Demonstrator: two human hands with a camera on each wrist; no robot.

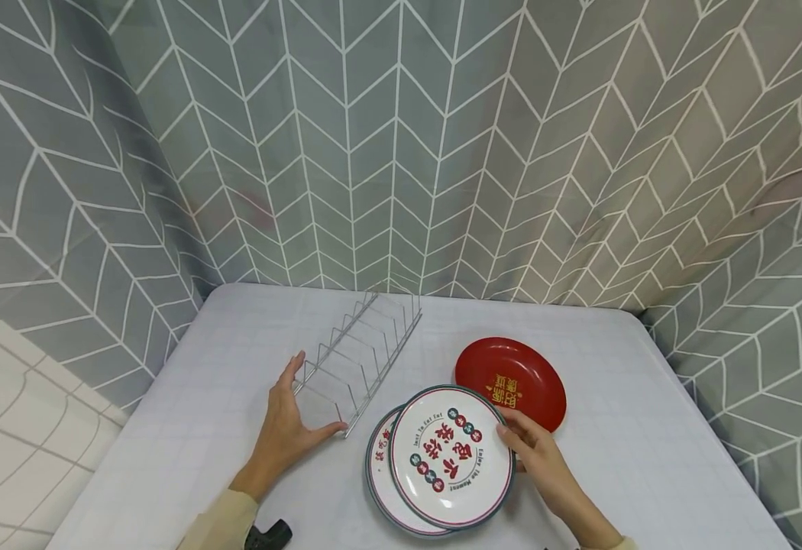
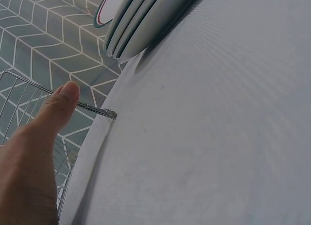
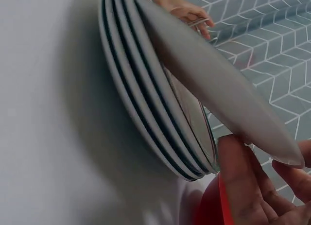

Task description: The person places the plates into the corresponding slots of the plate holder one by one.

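Note:
My left hand (image 1: 287, 428) grips the near end of a wire dish rack (image 1: 382, 376), thumb against one rail and fingers at the other. In the left wrist view the thumb (image 2: 58, 106) lies over the rack's metal rod. My right hand (image 1: 538, 458) pinches the right edge of a round white plate (image 1: 452, 458) with a dark green rim and red lettering. That plate is tilted up off a stack of similar plates (image 1: 382, 466); the right wrist view shows its underside (image 3: 218, 79) and a gap above the stack (image 3: 126, 84).
A red oval dish (image 1: 531, 374) with yellow characters lies behind the right hand. All stands on a table with a white cloth (image 1: 648, 428). A grey patterned curtain (image 1: 408, 153) hangs behind. Near the left sleeve is a black object (image 1: 270, 535).

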